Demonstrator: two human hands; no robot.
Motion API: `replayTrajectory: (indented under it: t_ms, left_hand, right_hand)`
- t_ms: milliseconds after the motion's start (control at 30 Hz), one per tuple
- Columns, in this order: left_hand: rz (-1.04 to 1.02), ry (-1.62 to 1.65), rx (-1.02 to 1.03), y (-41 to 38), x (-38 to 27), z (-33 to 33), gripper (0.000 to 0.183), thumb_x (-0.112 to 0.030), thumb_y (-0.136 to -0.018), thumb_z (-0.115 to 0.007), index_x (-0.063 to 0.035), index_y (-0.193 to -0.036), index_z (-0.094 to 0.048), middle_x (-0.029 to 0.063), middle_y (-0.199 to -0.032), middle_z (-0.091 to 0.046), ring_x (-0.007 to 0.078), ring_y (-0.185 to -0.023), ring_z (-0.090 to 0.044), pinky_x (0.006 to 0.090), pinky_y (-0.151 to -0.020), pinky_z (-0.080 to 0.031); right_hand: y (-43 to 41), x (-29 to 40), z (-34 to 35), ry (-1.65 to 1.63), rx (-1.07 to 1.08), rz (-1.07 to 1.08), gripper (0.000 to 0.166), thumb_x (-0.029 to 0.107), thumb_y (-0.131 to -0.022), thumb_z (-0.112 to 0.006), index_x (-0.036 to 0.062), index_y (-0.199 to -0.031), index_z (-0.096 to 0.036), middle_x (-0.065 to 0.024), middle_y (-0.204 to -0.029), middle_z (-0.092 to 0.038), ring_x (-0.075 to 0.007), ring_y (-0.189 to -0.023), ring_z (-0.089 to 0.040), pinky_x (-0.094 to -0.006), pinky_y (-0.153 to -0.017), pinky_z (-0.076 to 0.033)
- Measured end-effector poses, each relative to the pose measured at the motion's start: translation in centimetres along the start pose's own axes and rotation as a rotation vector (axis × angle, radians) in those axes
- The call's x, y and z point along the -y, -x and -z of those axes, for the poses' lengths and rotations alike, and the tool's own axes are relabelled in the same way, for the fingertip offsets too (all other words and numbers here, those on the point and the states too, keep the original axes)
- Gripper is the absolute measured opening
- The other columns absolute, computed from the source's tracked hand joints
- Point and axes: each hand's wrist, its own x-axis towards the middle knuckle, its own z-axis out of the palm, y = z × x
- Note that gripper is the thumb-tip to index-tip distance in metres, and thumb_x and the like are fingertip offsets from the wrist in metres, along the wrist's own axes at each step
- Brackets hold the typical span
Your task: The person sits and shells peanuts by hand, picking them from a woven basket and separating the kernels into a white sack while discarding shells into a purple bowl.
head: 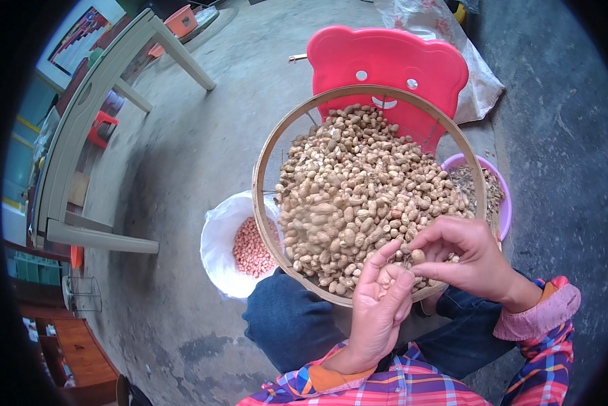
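A round wooden-rimmed mesh sieve (266,152) holds a heap of unshelled peanuts (355,188). Over its near right edge my two hands meet. My right hand (469,261) pinches an unshelled peanut (417,257) between thumb and fingers. Cupped beside it, my left hand (380,307) holds a few pink peanut kernels (385,284) in its palm, with the thumb tip close to the right fingertips. Left of the sieve, a white-lined container (217,254) holds shelled pink peanut kernels (253,248). A purple basin (507,208) with peanut shells (493,190) stands at the right, partly behind the rim.
A pink plastic chair (385,56) with a bear-shaped back stands behind the sieve. A white woven sack (479,86) lies beyond it on the concrete floor (197,142). To the left is a pale table (75,127); a wooden cabinet (83,350) sits at the lower left.
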Motion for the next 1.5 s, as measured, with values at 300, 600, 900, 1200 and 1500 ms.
replayTrajectory:
  t_ms: [300,600,900,1200,1500]
  left_hand:
    - [0.02,-0.054,-0.013,-0.1,0.0,0.2,0.039,-0.012,-0.096,-0.054,-0.0044,-0.132,-0.041,-0.0009,-0.081,-0.051,-0.0002,-0.049,-0.035,0.0152,-0.042,-0.027]
    - [0.046,0.003,0.017,0.0,-0.2,0.2,0.038,-0.016,-0.098,-0.052,-0.0042,-0.133,-0.042,-0.0017,-0.087,-0.055,-0.0011,-0.051,-0.034,0.0143,-0.043,-0.026]
    - [0.016,-0.153,0.01,0.1,0.4,0.2,0.046,-0.017,-0.097,-0.054,-0.0012,-0.138,-0.041,-0.0061,-0.076,-0.049,-0.0013,-0.051,-0.035,0.0147,-0.043,-0.026]
    - [-0.014,-0.192,0.013,0.2,0.6,0.2,0.043,-0.019,-0.098,-0.053,-0.0004,-0.136,-0.044,-0.006,-0.077,-0.053,-0.0026,-0.052,-0.033,0.0142,-0.045,-0.023]
    - [-0.054,-0.245,-0.011,0.1,-0.1,0.0,0.036,-0.02,-0.1,-0.05,0.0004,-0.13,-0.052,-0.0052,-0.084,-0.059,-0.0025,-0.055,-0.034,0.0143,-0.048,-0.024]
  right_hand:
    - [0.2,0.2,-0.4,0.153,0.092,0.115,0.026,0.004,-0.077,-0.074,0.0016,-0.102,-0.067,-0.0071,-0.084,-0.063,-0.0132,-0.073,-0.065,-0.0235,-0.064,-0.052]
    - [0.5,-0.9,-0.9,-0.287,0.105,-0.127,0.017,0.005,-0.087,-0.066,-0.0018,-0.102,-0.064,-0.0044,-0.084,-0.067,-0.0051,-0.074,-0.063,-0.0193,-0.061,-0.05]
    - [0.7,-1.3,-1.6,-0.318,0.055,-0.045,0.014,0.003,-0.086,-0.067,-0.0025,-0.098,-0.064,-0.0037,-0.083,-0.066,-0.0046,-0.072,-0.062,-0.0194,-0.061,-0.049]
    - [1.1,-1.1,-2.3,-0.382,0.015,-0.062,0.013,0.001,-0.086,-0.065,-0.0036,-0.098,-0.064,-0.0052,-0.085,-0.066,-0.0072,-0.076,-0.064,-0.0213,-0.064,-0.052]
    - [0.9,0.5,-1.8,-0.355,0.084,-0.141,0.016,0.0,-0.085,-0.066,-0.0044,-0.101,-0.064,-0.0077,-0.093,-0.069,-0.01,-0.079,-0.066,-0.0224,-0.068,-0.054]
